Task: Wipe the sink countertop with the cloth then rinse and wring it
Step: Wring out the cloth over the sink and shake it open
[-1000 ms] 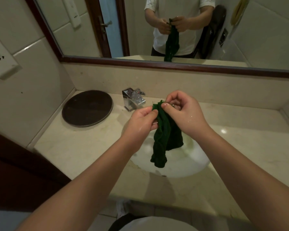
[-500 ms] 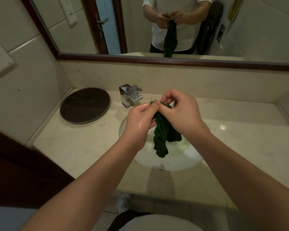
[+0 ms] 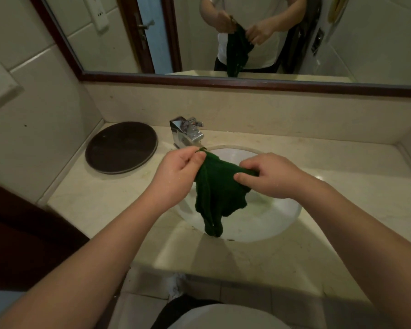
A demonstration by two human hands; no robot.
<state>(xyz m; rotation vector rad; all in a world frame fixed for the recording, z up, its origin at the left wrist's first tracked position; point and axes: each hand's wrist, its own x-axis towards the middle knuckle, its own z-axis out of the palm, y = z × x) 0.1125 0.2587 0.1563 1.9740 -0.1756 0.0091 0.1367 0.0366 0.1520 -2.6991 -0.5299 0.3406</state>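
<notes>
A dark green cloth [image 3: 217, 193] hangs over the white sink basin [image 3: 271, 222], held up by both hands. My left hand [image 3: 178, 172] pinches its upper left corner between thumb and fingers, just in front of the chrome faucet [image 3: 186, 134]. My right hand [image 3: 271, 178] grips the cloth's upper right edge. The cloth is stretched between the hands and its lower end droops into the basin. The beige marble countertop [image 3: 100, 198] surrounds the sink. No water runs from the faucet.
A round dark brown tray [image 3: 121, 148] lies on the counter at the back left. A wood-framed mirror [image 3: 247, 81] spans the wall behind and reflects the person with the cloth. A white socket plate [image 3: 0, 89] is on the left wall.
My hands have moved apart, spreading the bunched cloth wider between them. The view has tilted down slightly, and the hands sit lower over the basin.
</notes>
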